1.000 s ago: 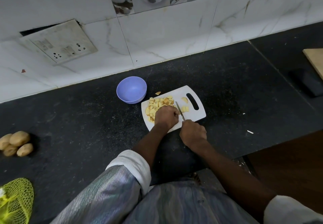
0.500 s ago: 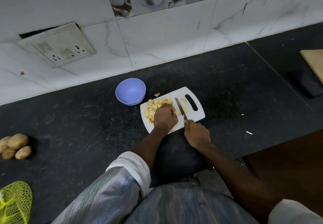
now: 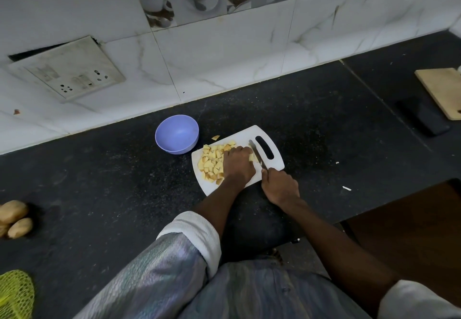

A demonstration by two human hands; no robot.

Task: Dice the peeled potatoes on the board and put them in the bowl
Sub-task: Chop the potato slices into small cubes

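Left hand: the left hand (image 3: 238, 165) sits knuckles-up on the white cutting board (image 3: 272, 166), fingers curled down over a piece of potato (image 3: 251, 158) to pin it for the blade; only a sliver of that piece shows past the fingertips, so its size is hard to judge.
Right hand: the right hand (image 3: 280, 185) is wrapped round the handle of a kitchen knife (image 3: 257, 153), at the near edge of the board — a grip that lets the blade rock forward away from the body.
Knife: the blade lies just right of the left hand's fingertips, pointing away toward the board's handle slot; it looks to be on or close to the potato, though contact cannot be made out.
Diced potato: a heap of potato cubes (image 3: 212, 163) lies on the board left of the left hand, likely pushed aside to keep the cutting spot free; one stray cube (image 3: 215, 137) sits beyond the hand at the board's far edge.
Bowl: the lilac bowl (image 3: 177, 134) stands beyond and left of the left hand, just off the board's corner — near enough for a short scoop. It looks empty, so the transfer seems not yet begun.
Elsewhere: unpeeled potatoes (image 3: 15, 215) and a yellow-green mesh bag (image 3: 15, 293) lie far left of both hands; a wooden board (image 3: 441, 92) is far right.
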